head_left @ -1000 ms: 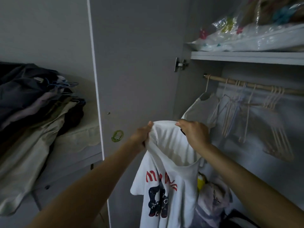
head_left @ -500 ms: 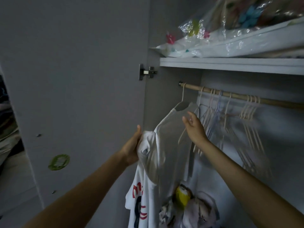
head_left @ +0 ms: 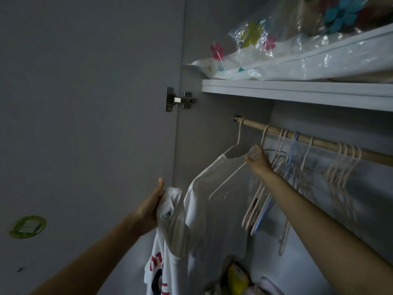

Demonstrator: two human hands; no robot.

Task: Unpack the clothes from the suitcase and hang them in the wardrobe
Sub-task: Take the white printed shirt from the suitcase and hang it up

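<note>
While bunching tee (head_left: 170,211) in left hand (head_left: 152,209) to free the other, reaching right hand (head_left: 258,160), fingers loose, toward hangers (head_left: 276,158) on rod (head_left: 319,141).

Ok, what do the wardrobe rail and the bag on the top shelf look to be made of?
The rail looks like matt, pale tan wood, though it could be a wood-look coating. The bag looks like clear glossy plastic film: crinkled, with bright glints, printed with coloured flowers.
</note>
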